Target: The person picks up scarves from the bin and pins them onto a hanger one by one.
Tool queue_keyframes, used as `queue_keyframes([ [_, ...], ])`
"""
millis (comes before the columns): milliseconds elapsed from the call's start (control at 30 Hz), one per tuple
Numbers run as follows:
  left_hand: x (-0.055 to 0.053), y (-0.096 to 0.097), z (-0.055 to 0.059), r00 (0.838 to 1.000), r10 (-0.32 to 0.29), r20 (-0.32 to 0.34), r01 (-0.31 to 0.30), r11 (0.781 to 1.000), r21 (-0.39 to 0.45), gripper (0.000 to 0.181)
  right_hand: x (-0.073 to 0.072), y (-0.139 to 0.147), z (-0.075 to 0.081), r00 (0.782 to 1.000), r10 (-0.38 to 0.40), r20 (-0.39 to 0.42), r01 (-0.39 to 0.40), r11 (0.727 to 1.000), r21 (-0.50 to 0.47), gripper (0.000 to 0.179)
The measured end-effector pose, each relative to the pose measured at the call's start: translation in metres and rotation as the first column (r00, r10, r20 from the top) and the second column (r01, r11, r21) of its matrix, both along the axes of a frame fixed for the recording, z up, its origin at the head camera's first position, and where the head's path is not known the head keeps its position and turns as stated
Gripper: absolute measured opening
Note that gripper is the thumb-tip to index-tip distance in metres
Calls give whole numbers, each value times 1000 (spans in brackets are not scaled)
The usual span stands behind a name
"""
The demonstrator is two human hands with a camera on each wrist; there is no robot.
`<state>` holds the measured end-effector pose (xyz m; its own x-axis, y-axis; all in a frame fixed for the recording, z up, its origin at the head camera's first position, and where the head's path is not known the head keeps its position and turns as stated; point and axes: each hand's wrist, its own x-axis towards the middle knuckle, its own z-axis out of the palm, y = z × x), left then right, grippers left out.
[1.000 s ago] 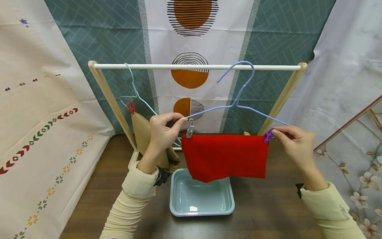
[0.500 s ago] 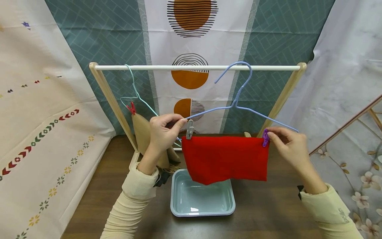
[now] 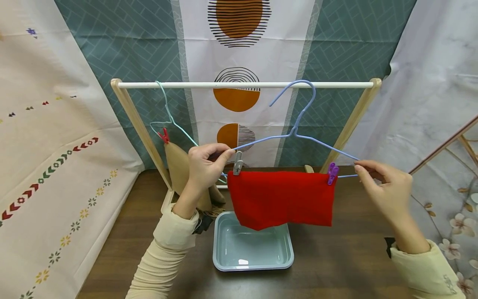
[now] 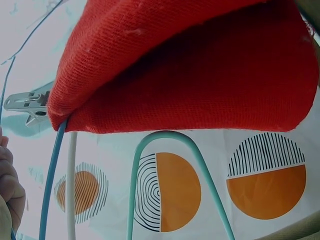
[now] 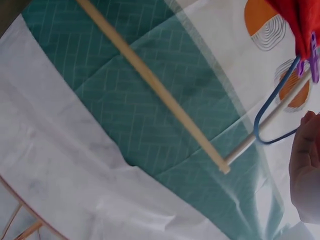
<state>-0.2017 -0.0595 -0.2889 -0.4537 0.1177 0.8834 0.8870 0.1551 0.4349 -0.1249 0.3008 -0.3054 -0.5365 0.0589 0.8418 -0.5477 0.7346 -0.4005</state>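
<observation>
A blue wire hanger (image 3: 295,132) spans both hands, its hook overlapping the white rail (image 3: 239,85) in the head view; whether it rests there I cannot tell. My left hand (image 3: 207,162) pinches the hanger's left arm beside a grey clothespin (image 3: 237,163). My right hand (image 3: 386,182) pinches its right arm, apart from the purple clothespin (image 3: 332,173). Folded red cloth (image 3: 281,199) hangs over the lower bar, a clothespin at each upper corner. The right wrist view shows the purple clothespin (image 5: 314,57) on the cloth near the hanger's bent end.
On the rail's left hangs a mint hanger (image 3: 168,108) with a tan cloth (image 3: 177,164) held by a red clothespin (image 3: 164,135). A light blue basin (image 3: 253,268) stands on the brown table (image 3: 336,257) below the red cloth. Wooden posts (image 3: 352,120) support the rail.
My right hand has let go of the purple clothespin, leaving it on the red cloth's right corner, and moved right to the hanger's arm. The left hand has stayed put.
</observation>
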Motion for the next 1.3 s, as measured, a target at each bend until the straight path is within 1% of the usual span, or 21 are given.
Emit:
queue_keyframes([
  [100, 0, 1, 0, 1000, -4, 1, 4, 1000, -2, 6, -1, 6, 2, 999, -1, -42, 0, 1000, -5, 10],
  [200, 1, 1, -1, 1000, -10, 3, 10, 1000, -3, 5, -4, 13, 5, 999, 13, -35, -12, 999, 53, 19],
  [233, 0, 1, -1, 1000, -11, 1, 11, 1000, -5, 6, -4, 16, 6, 1000, 25, -16, -24, 996, 82, 21],
  [300, 1, 1, -1, 1000, -14, 1, 14, 1000, -5, 6, -6, 20, 8, 997, 59, 48, -65, 986, 154, 23],
  [367, 1, 1, -1, 1000, -16, 0, 16, 1000, -5, 6, -9, 23, 9, 988, 108, 114, -130, 971, 199, 21],
  [433, 2, 1, -1, 1000, -16, 4, 16, 1000, -5, 6, -13, 25, 7, 974, 160, 158, -192, 957, 218, 16],
  [467, 2, 1, -1, 1000, -17, 7, 17, 1000, -5, 6, -14, 25, 5, 969, 182, 165, -216, 952, 216, 13],
  [533, 3, 1, -1, 1000, -19, 13, 19, 1000, -10, 6, -17, 25, 1, 963, 222, 154, -249, 951, 182, 8],
  [633, 3, 1, -2, 1000, -22, 21, 22, 1000, -19, 6, -20, 24, -6, 963, 243, 115, -259, 955, 144, 9],
  [700, 3, 0, -2, 999, -31, 27, 32, 999, -29, 6, -20, 24, -9, 964, 248, 96, -258, 959, 120, 12],
  [800, 1, -1, -3, 998, -47, 28, 49, 998, -44, 7, -19, 23, -12, 967, 247, 65, -253, 960, 118, 21],
  [867, 0, -2, -3, 998, -62, 32, 64, 996, -61, 7, -18, 21, -13, 968, 247, 38, -250, 963, 98, 24],
  [1000, -1, -3, -3, 995, -89, 54, 95, 990, -100, 6, -13, 17, -16, 969, 245, -19, -245, 969, 20, 28],
  [1067, -2, -2, -3, 993, -98, 68, 106, 987, -118, 6, -10, 16, -18, 967, 251, -39, -252, 967, -28, 28],
  [1133, -3, -2, -3, 992, -102, 74, 111, 986, -128, 6, -7, 15, -19, 963, 265, -46, -267, 962, -60, 28],
  [1200, -4, -2, -3, 993, -97, 64, 105, 986, -130, 7, -4, 16, -20, 959, 281, -32, -283, 957, -66, 27],
  [1267, -4, -2, -3, 995, -93, 43, 97, 988, -121, 7, -1, 16, -20, 956, 294, 6, -293, 955, -54, 24],
  [1300, -4, -1, -2, 995, -93, 32, 96, 989, -115, 8, 0, 17, -20, 955, 293, 41, -291, 956, -39, 22],
])
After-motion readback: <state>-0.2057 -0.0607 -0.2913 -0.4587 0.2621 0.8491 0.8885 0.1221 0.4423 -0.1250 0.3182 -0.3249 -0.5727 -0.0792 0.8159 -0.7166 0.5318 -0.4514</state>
